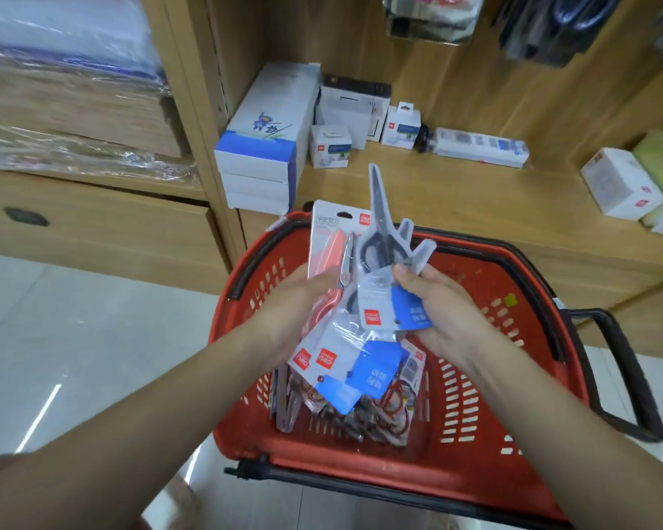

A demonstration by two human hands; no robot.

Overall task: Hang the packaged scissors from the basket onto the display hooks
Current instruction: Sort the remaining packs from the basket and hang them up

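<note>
Over the red shopping basket (475, 422) both my hands hold a bunch of packaged scissors. My left hand (291, 311) grips a pack with pink-handled scissors (328, 239) together with several blue-and-white packs (355, 361) that fan downward. My right hand (443, 311) pinches a pack of black-handled scissors (379, 231), blades pointing up. More packs with red-handled scissors (391, 399) lie inside the basket. Packaged goods hang on the display (552, 24) at the top right; the hooks themselves are out of sight.
A wooden shelf (418, 185) behind the basket carries white boxes (261, 147) and small packaged items (479, 145). Wrapped paper stacks (73, 109) fill the left shelf above a drawer (92, 231). The basket's black handle (628, 376) sticks out to the right. Pale tiled floor (73, 338) lies on the left.
</note>
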